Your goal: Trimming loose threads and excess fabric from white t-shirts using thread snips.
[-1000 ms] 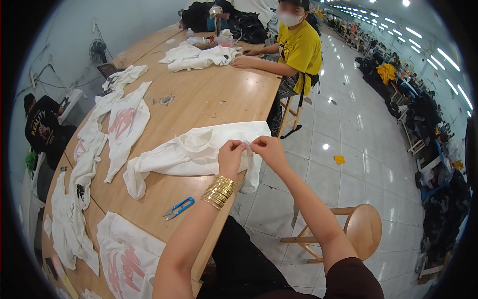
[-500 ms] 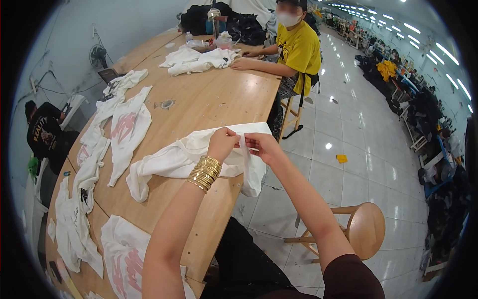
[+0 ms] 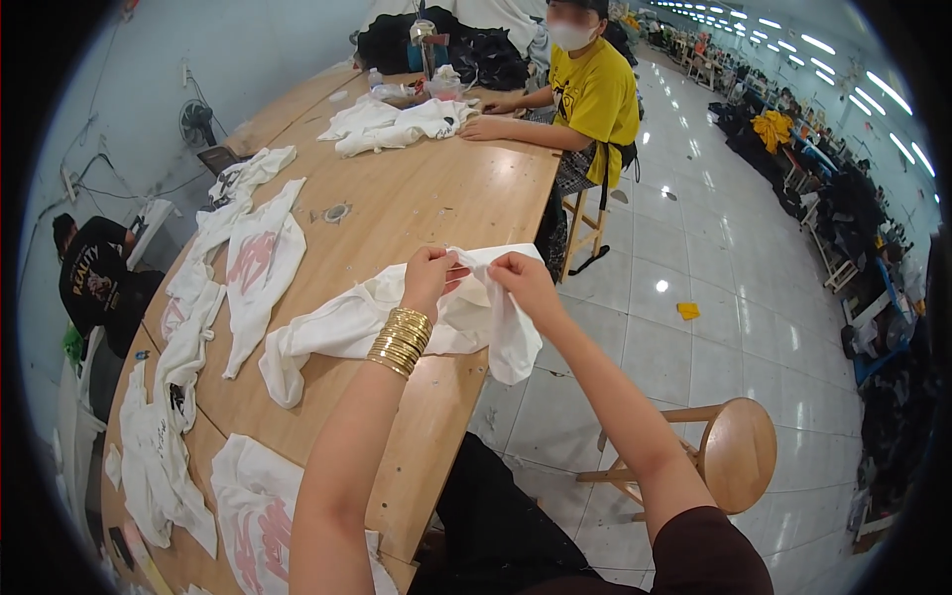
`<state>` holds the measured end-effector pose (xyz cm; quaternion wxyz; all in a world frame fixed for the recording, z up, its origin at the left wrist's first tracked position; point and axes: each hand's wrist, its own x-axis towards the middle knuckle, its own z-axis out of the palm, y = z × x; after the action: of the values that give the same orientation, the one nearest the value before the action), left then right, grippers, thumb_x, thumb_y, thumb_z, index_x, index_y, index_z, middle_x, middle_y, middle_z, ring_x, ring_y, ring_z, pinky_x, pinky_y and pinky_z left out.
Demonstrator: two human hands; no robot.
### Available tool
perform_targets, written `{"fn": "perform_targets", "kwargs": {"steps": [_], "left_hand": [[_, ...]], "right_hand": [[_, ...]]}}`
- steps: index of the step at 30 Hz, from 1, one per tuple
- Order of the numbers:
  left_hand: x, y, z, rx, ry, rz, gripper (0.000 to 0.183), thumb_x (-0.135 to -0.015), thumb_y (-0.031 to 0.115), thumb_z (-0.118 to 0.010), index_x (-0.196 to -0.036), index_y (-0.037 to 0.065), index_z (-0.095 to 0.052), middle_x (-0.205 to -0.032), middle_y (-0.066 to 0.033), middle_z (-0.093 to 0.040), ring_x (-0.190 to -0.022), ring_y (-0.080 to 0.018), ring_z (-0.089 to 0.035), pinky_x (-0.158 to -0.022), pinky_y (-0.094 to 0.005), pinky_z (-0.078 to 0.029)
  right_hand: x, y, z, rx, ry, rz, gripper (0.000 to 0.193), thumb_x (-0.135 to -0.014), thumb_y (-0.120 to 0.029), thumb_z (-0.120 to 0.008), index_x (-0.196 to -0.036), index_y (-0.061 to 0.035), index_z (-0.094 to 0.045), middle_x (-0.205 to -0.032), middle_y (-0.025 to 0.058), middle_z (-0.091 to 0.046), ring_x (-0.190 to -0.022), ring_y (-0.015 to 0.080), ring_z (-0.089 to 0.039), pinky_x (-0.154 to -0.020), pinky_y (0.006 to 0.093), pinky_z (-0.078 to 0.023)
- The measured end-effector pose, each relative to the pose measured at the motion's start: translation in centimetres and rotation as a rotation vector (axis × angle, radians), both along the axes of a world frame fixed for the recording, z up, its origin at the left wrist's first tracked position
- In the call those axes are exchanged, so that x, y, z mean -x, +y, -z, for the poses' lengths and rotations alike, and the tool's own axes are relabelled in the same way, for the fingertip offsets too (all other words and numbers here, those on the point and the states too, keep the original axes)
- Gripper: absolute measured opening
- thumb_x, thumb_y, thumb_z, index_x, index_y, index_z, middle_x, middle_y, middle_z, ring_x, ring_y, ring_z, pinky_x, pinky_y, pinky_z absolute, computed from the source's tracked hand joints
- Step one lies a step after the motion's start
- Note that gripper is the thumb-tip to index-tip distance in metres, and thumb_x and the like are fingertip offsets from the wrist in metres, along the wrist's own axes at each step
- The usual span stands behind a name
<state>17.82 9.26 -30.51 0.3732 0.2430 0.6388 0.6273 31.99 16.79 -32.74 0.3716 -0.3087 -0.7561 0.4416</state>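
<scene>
A white garment (image 3: 342, 322) lies across the right edge of the wooden table, and one part of it hangs over the edge. My left hand (image 3: 431, 280), below a wrist stacked with gold bangles (image 3: 402, 342), pinches the garment's raised upper part. Just to its right, the thumb and fingers of my right hand (image 3: 524, 283) are closed on the same cloth, above the hanging part. A short stretch of fabric spans the gap between both hands. Exactly what the left fingertips grip is too small to make out.
More white garments, some with pink prints (image 3: 260, 268), lie along the left of the table (image 3: 397, 218). A person in a yellow shirt (image 3: 600, 94) sits at the far side by another white garment (image 3: 397, 124). A wooden stool (image 3: 739, 456) stands on the tiled floor at right.
My hands have moved farther apart, the left one slightly left and the right one slightly right. The hanging cloth has shifted right and up a little.
</scene>
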Motion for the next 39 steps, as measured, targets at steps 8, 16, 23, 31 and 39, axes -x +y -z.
{"fn": "perform_targets", "kwargs": {"steps": [8, 16, 23, 31, 39], "left_hand": [[0.5, -0.8, -2.0, -0.185, 0.631, 0.053, 0.023, -0.076, 0.009, -0.064, -0.098, 0.005, -0.057, -0.085, -0.0067, -0.062, -0.071, -0.0169, -0.059, -0.068, -0.0270, -0.047], [0.5, -0.6, -2.4, -0.236, 0.971, 0.179, 0.016, -0.074, 0.011, -0.067, -0.087, 0.004, -0.064, -0.083, -0.0064, -0.060, -0.066, -0.0160, -0.054, -0.063, -0.0272, -0.046], [1.1, -0.3, -3.2, -0.046, 0.308, 0.391, 0.012, -0.081, 0.011, -0.061, -0.086, 0.000, -0.061, -0.070, -0.0029, -0.055, -0.055, -0.0076, -0.050, -0.046, -0.0218, -0.042], [-0.1, -0.8, -2.2, -0.133, 0.539, 0.234, 0.008, -0.087, 0.010, -0.053, -0.091, 0.004, -0.054, -0.076, -0.0016, -0.055, -0.064, -0.0089, -0.055, -0.055, -0.0224, -0.050], [2.2, -3.4, -0.2, -0.246, -0.072, 0.191, 0.011, -0.092, 0.010, -0.041, -0.103, 0.011, -0.045, -0.092, -0.0023, -0.058, -0.082, -0.0128, -0.059, -0.073, -0.0283, -0.050]], "right_hand": [[0.0, 3.1, -2.1, 1.187, 0.365, -0.503, 0.017, -0.084, -0.010, -0.053, -0.094, 0.0023, -0.059, -0.086, 0.0099, -0.063, -0.076, 0.0171, -0.062, -0.069, 0.0309, -0.052], [-0.9, 3.6, -2.8, 1.148, 0.329, -0.531, 0.020, -0.083, -0.010, -0.054, -0.096, 0.0042, -0.058, -0.088, 0.0109, -0.063, -0.074, 0.0172, -0.062, -0.067, 0.0311, -0.052], [-2.2, 3.7, -4.5, 0.751, 0.082, -0.428, 0.016, -0.080, -0.013, -0.060, -0.089, 0.0001, -0.063, -0.080, 0.0035, -0.062, -0.070, 0.0096, -0.058, -0.063, 0.0225, -0.046], [-1.8, 2.0, -3.2, -0.038, -0.111, -0.280, 0.017, -0.073, -0.009, -0.062, -0.084, 0.0036, -0.058, -0.074, 0.0039, -0.059, -0.066, 0.0109, -0.053, -0.062, 0.0252, -0.044], [-2.0, -5.7, 0.7, -0.709, -0.119, -0.255, 0.013, -0.067, -0.006, -0.058, -0.080, -0.0033, -0.055, -0.080, 0.0087, -0.054, -0.073, 0.0255, -0.055, -0.063, 0.0343, -0.044]]}}
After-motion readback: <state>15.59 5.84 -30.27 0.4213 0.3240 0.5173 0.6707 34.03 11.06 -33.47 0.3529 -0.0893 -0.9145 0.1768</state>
